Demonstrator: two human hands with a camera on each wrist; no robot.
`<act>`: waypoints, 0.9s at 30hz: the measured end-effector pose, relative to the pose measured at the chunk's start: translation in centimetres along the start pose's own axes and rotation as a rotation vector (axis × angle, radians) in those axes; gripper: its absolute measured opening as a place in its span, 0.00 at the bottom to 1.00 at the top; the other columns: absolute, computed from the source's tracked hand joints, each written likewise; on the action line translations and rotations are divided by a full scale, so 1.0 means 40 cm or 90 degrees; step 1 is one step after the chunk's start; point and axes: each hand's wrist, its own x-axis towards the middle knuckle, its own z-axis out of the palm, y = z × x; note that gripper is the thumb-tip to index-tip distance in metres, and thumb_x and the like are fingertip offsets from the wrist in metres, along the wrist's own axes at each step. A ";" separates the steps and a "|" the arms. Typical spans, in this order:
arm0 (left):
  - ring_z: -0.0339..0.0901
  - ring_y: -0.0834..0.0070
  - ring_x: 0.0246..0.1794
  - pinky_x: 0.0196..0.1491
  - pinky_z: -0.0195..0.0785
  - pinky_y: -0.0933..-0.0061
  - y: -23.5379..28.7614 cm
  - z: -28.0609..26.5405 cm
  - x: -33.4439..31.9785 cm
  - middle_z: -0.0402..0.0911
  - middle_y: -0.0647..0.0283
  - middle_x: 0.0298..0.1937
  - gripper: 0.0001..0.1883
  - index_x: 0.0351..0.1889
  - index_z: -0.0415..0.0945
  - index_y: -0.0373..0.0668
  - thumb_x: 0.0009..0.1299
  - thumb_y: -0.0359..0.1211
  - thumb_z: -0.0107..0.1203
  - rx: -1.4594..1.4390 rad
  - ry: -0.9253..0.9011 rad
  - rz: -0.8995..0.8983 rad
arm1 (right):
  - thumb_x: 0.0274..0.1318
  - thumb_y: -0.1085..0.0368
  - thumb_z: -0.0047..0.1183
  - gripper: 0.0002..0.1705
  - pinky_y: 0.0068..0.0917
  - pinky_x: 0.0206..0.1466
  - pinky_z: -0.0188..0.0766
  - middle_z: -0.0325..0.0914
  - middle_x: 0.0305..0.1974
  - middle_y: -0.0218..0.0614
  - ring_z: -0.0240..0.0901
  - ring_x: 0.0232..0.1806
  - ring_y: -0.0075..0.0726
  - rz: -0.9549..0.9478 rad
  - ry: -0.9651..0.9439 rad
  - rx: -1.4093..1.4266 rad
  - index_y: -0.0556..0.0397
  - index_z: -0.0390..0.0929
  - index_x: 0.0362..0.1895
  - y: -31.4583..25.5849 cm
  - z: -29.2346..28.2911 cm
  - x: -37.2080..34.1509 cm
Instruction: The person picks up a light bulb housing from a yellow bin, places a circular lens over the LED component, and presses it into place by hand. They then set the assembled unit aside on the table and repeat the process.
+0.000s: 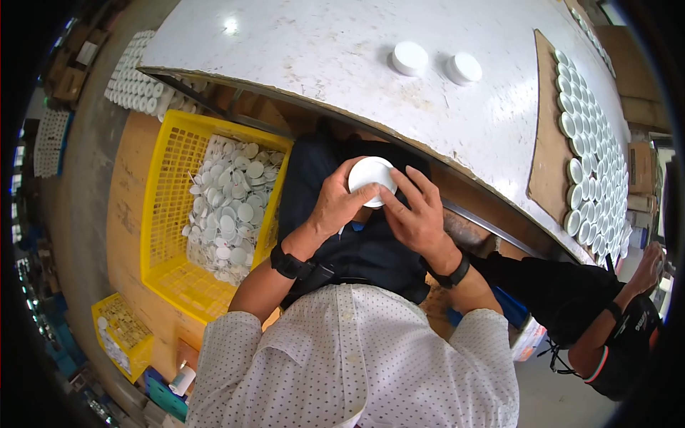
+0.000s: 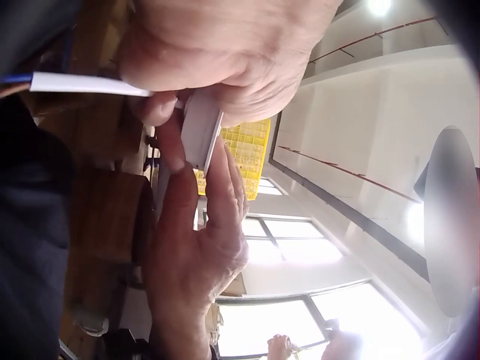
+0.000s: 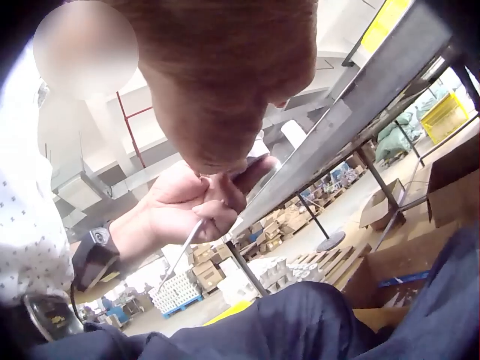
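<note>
A white round light fitting is held over the lap in front of the table's edge. My left hand grips its left side, with the thumb lying across the face. From the other side, my right hand holds the rim between thumb and fingers. Seen edge-on in the left wrist view, the fitting sits between the left hand and the right hand's fingertips. A white cable with blue and brown wire ends runs out beside the left hand.
Two white round pieces stand on the white table. Many more cover a cardboard sheet at right. A yellow basket full of white discs is at left, with a smaller yellow basket below. Another person's arm is at right.
</note>
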 end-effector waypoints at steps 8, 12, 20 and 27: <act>0.75 0.77 0.37 0.35 0.74 0.77 0.002 -0.140 -0.001 0.75 0.59 0.42 0.22 0.51 0.66 0.34 0.59 0.28 0.58 -0.078 0.148 -0.048 | 0.34 0.78 0.58 0.23 0.38 0.51 0.66 0.71 0.50 0.42 0.67 0.50 0.50 0.121 0.056 0.046 0.53 0.77 0.43 0.045 -0.034 0.000; 0.76 0.80 0.22 0.18 0.63 0.85 -0.088 -0.372 -0.016 0.78 0.61 0.34 0.18 0.48 0.70 0.40 0.60 0.32 0.59 0.002 0.409 -0.130 | 0.36 0.78 0.58 0.21 0.37 0.49 0.67 0.73 0.46 0.41 0.69 0.46 0.48 0.161 0.081 -0.015 0.55 0.77 0.41 0.089 -0.066 -0.006; 0.76 0.62 0.40 0.35 0.69 0.60 -0.450 -0.975 -0.275 0.78 0.59 0.38 0.17 0.46 0.72 0.40 0.62 0.38 0.56 -0.007 0.637 -0.195 | 0.38 0.77 0.58 0.17 0.37 0.47 0.68 0.73 0.43 0.43 0.68 0.45 0.51 0.261 0.101 -0.065 0.57 0.77 0.39 0.127 -0.129 -0.012; 0.73 0.67 0.33 0.35 0.67 0.72 -0.513 -0.977 -0.273 0.76 0.57 0.38 0.20 0.49 0.71 0.35 0.57 0.28 0.51 0.278 0.703 -0.257 | 0.40 0.74 0.58 0.17 0.38 0.46 0.69 0.73 0.43 0.42 0.68 0.45 0.50 0.281 0.097 -0.034 0.55 0.75 0.40 0.165 -0.117 -0.037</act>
